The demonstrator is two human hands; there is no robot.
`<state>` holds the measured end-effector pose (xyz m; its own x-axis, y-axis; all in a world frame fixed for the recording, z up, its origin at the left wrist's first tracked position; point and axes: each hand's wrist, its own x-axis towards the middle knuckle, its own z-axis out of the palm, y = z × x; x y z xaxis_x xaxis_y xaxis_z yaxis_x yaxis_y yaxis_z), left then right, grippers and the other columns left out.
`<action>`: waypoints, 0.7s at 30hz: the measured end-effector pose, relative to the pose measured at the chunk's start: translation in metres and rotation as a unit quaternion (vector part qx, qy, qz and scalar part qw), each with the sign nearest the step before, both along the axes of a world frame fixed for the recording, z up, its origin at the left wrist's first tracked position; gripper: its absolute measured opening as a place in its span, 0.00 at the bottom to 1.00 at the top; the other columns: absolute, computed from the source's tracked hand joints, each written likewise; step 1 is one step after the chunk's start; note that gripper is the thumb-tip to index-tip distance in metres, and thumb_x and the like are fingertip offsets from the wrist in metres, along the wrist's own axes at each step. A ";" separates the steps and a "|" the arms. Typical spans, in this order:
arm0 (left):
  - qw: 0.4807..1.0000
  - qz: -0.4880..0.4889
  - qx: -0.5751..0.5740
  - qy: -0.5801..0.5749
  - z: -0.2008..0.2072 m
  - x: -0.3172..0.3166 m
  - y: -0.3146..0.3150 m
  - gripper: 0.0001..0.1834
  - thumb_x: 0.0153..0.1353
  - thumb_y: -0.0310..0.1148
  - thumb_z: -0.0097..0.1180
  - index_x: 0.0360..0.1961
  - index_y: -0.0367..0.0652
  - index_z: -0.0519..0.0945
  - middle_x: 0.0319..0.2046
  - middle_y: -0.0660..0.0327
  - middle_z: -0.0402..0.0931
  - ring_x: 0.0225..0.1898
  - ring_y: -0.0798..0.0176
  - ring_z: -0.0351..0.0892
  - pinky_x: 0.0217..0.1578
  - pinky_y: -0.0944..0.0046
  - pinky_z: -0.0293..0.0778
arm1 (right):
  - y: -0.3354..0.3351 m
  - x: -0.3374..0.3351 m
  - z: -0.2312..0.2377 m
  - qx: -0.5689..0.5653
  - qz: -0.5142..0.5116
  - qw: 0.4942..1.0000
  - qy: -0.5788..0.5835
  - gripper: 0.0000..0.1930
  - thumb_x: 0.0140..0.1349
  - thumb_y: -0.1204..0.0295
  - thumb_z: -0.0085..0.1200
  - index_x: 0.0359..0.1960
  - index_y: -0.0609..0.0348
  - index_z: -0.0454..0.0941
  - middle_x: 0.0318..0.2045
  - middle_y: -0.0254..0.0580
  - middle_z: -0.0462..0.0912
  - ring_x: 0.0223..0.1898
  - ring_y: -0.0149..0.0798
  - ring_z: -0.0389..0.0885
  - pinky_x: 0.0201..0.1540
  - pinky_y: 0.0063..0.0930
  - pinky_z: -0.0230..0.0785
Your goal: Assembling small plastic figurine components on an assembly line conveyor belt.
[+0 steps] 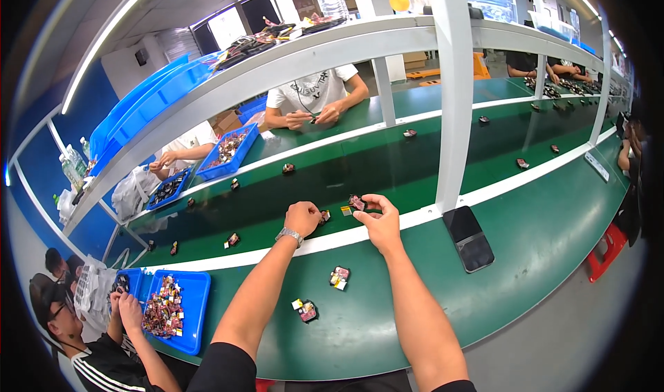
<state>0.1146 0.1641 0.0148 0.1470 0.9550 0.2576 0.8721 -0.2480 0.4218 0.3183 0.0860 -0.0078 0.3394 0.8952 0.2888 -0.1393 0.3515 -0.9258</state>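
Note:
My right hand (382, 224) pinches a small wired electronic part (357, 203) between thumb and fingers, above the far side of the white rail. It has a reddish face, black wire, and a yellow-and-white tab hanging at its left. My left hand (301, 220), with a metal watch on the wrist, is closed over the conveyor's near edge. At its fingertips is a second electronic part (324, 216), partly hidden by the fingers. Two more such parts, one (339, 278) farther and one (305, 311) nearer, lie on the green bench between my forearms.
A black phone (469, 240) lies right of my right hand, beside a white frame post (453, 101). Several parts dot the green conveyor (387, 163). A blue tray (198, 309) of parts stands at left by a seated co-worker. Another person (315, 98) works across the line.

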 end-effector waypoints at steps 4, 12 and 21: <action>1.000 0.003 -0.001 -0.015 -0.002 0.006 -0.003 0.07 0.50 0.34 0.62 0.25 0.43 0.86 0.25 0.54 0.83 0.31 0.53 0.83 0.38 0.58 0.78 | -0.004 0.000 0.004 -0.033 0.005 0.999 0.011 0.19 0.48 0.78 0.66 0.44 0.58 0.80 0.39 0.38 0.80 0.37 0.28 0.77 0.38 0.22 0.73; 0.998 -0.049 0.017 -0.026 -0.006 0.008 0.000 0.08 0.51 0.32 0.61 0.28 0.40 0.85 0.24 0.55 0.82 0.27 0.58 0.82 0.34 0.62 0.77 | -0.002 -0.001 0.002 -0.024 -0.003 1.000 -0.002 0.17 0.48 0.78 0.66 0.42 0.59 0.81 0.41 0.36 0.80 0.39 0.29 0.77 0.38 0.22 0.73; 0.994 -0.079 0.003 -0.072 -0.007 0.015 0.003 0.06 0.50 0.32 0.62 0.27 0.41 0.86 0.24 0.56 0.82 0.27 0.58 0.83 0.34 0.62 0.77 | -0.002 0.000 0.002 -0.018 -0.009 1.000 -0.011 0.16 0.49 0.77 0.66 0.41 0.59 0.81 0.42 0.36 0.80 0.41 0.30 0.77 0.39 0.23 0.73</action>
